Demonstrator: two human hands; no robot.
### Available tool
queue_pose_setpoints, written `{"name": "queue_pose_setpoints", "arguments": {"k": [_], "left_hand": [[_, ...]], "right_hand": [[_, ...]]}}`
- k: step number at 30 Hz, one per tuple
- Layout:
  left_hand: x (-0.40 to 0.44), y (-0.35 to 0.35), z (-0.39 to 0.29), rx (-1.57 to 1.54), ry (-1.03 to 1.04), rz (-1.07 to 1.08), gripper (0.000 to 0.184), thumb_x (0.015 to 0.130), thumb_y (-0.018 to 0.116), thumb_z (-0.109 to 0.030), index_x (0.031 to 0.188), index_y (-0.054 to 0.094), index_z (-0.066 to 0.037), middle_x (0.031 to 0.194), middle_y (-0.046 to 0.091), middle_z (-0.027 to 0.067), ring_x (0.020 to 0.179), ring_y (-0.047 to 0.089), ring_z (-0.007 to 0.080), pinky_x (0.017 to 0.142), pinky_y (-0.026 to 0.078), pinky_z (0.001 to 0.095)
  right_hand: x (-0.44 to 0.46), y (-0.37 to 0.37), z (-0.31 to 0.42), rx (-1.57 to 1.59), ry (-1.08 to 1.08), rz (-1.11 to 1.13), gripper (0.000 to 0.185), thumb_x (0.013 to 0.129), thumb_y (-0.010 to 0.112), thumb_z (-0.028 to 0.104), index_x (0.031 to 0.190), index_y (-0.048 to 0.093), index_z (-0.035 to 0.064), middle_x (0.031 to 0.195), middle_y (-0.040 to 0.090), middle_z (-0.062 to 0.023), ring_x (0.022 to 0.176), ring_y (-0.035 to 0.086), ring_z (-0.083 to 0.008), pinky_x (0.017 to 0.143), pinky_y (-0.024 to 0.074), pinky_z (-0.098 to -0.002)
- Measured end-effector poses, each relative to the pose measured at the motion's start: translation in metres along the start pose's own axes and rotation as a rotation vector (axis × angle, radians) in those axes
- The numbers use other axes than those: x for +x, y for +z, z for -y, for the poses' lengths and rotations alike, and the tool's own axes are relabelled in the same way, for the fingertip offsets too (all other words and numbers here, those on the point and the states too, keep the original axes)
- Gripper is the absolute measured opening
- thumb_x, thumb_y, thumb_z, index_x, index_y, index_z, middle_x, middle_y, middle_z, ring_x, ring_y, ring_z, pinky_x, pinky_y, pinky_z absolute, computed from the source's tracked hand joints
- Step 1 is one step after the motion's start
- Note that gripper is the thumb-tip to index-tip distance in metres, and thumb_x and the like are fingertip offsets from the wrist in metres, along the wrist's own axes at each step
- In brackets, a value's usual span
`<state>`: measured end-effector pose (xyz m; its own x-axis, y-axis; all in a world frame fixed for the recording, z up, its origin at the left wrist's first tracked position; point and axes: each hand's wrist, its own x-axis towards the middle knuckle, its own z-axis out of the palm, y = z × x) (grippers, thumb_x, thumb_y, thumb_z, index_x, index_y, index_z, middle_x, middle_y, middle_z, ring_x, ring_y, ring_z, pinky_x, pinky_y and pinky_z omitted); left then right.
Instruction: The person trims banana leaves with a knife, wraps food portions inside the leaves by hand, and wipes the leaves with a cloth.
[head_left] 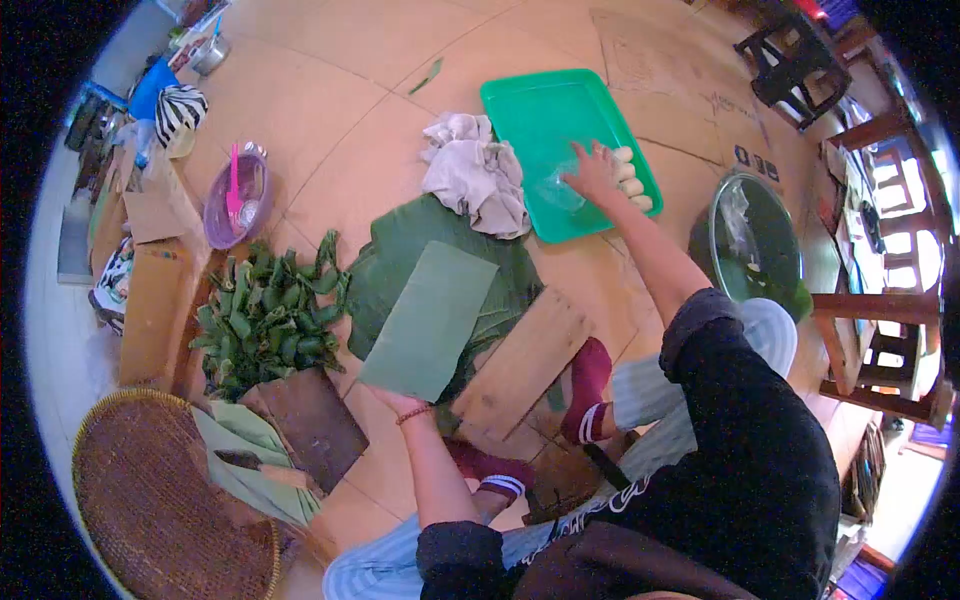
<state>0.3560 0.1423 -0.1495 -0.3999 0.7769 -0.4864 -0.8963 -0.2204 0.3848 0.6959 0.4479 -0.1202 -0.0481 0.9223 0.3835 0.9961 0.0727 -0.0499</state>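
My left hand (393,401) holds a cut rectangle of banana leaf (432,320) by its lower end, pale side up; the fingers are partly hidden beneath it. Under that piece lies a stack of darker banana leaves (385,250) on the floor. My right hand (597,175) is over the green tray (540,100), fingers apart, just left of a row of several white dough-like rolls (630,187). Clear plastic (562,190) lies in the tray beside my thumb; whether I touch it is hard to see. A wooden board (525,362) lies close to my feet.
A crumpled cloth (475,178) lies against the tray. To the left are a pile of folded leaf parcels (270,315), a purple basin (222,232) and a woven basket (165,500). A large metal-rimmed basin (745,255) stands at right, near wooden furniture (870,308).
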Motion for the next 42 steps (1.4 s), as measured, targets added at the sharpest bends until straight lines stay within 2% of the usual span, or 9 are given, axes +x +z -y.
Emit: {"name": "queue_pose_setpoints", "arguments": {"k": [6,9,12,14,16,21,28,35,42], "left_hand": [[0.000,-0.014,0.013,0.008,0.050,-0.026,0.055,0.086,0.035,-0.052,0.118,0.049,-0.008,0.123,0.047,0.0080,0.111,0.045,0.0291,0.093,0.037,0.0450],[-0.002,-0.018,0.013,0.044,0.016,-0.082,0.055,0.087,0.034,-0.051,0.117,0.049,-0.008,0.123,0.048,0.0077,0.111,0.045,0.0290,0.093,0.037,0.0448],[-0.004,-0.011,0.009,0.116,-0.090,-0.163,0.053,0.087,0.034,-0.049,0.116,0.050,-0.008,0.122,0.049,0.0072,0.110,0.046,0.0281,0.092,0.037,0.0441],[-0.006,-0.008,0.014,0.109,-0.068,-0.160,0.052,0.088,0.034,-0.049,0.116,0.050,-0.008,0.122,0.049,0.0070,0.110,0.046,0.0278,0.092,0.037,0.0439],[-0.008,-0.005,0.017,0.108,-0.040,-0.148,0.051,0.088,0.034,-0.048,0.116,0.050,-0.008,0.121,0.049,0.0068,0.110,0.046,0.0276,0.092,0.038,0.0437],[-0.012,0.000,0.023,0.100,0.028,-0.139,0.050,0.088,0.034,-0.047,0.115,0.050,-0.008,0.120,0.050,0.0064,0.109,0.047,0.0270,0.092,0.038,0.0431],[-0.011,-0.003,0.018,0.115,-0.044,-0.125,0.048,0.089,0.034,-0.046,0.115,0.051,-0.010,0.117,0.051,0.0041,0.108,0.047,0.0255,0.091,0.039,0.0417],[-0.035,0.025,0.025,-0.111,0.065,-0.136,0.058,0.084,0.037,-0.058,0.119,0.048,-0.012,0.122,0.049,0.0027,0.111,0.045,0.0252,0.093,0.036,0.0426],[-0.020,-0.018,0.037,-0.262,-0.015,0.000,0.062,0.084,0.037,-0.056,0.123,0.043,-0.008,0.125,0.045,0.0051,0.115,0.041,0.0255,0.098,0.030,0.0420]], "right_hand": [[-0.009,0.132,-0.088,0.019,-0.362,0.498,0.018,0.071,0.057,0.010,0.089,0.060,0.0053,0.097,0.055,-0.0159,0.097,0.051,-0.0328,0.081,0.0432,-0.0416],[0.027,0.070,-0.088,-0.006,-0.454,0.181,0.013,0.070,0.053,0.002,0.081,0.060,0.0044,0.087,0.057,-0.0154,0.087,0.055,-0.0313,0.072,0.0465,-0.0408],[0.044,-0.002,-0.107,-0.226,-0.371,0.527,0.013,0.068,0.058,0.007,0.081,0.060,0.0039,0.083,0.059,-0.0154,0.081,0.058,-0.0301,0.069,0.0481,-0.0406],[0.016,0.014,-0.149,0.538,-0.090,0.573,0.019,0.066,0.063,0.014,0.082,0.059,0.0033,0.083,0.061,-0.0154,0.079,0.060,-0.0295,0.068,0.0485,-0.0406],[0.004,0.006,-0.152,0.640,-0.025,0.676,0.028,0.064,0.068,0.021,0.083,0.058,0.0027,0.083,0.062,-0.0157,0.079,0.061,-0.0295,0.068,0.0488,-0.0407],[-0.015,0.044,-0.167,-0.111,-0.229,0.735,0.043,0.058,0.075,0.032,0.084,0.057,0.0028,0.084,0.063,-0.0167,0.080,0.061,-0.0305,0.068,0.0490,-0.0409],[-0.010,0.038,-0.145,-0.022,-0.053,0.765,0.046,0.068,0.061,0.042,0.094,0.058,0.0041,0.094,0.062,-0.0177,0.084,0.061,-0.0276,0.070,0.0492,-0.0388],[0.021,0.102,-0.189,0.954,0.564,1.138,0.039,0.083,0.047,0.042,0.107,0.056,0.0129,0.083,0.059,-0.0001,0.072,0.055,-0.0139,0.064,0.0458,-0.0270],[-0.038,-0.063,0.122,1.028,-0.273,1.209,0.038,0.087,0.045,0.035,0.113,0.056,0.0101,0.104,0.057,-0.0026,0.091,0.052,-0.0138,0.076,0.0446,-0.0281]]}}
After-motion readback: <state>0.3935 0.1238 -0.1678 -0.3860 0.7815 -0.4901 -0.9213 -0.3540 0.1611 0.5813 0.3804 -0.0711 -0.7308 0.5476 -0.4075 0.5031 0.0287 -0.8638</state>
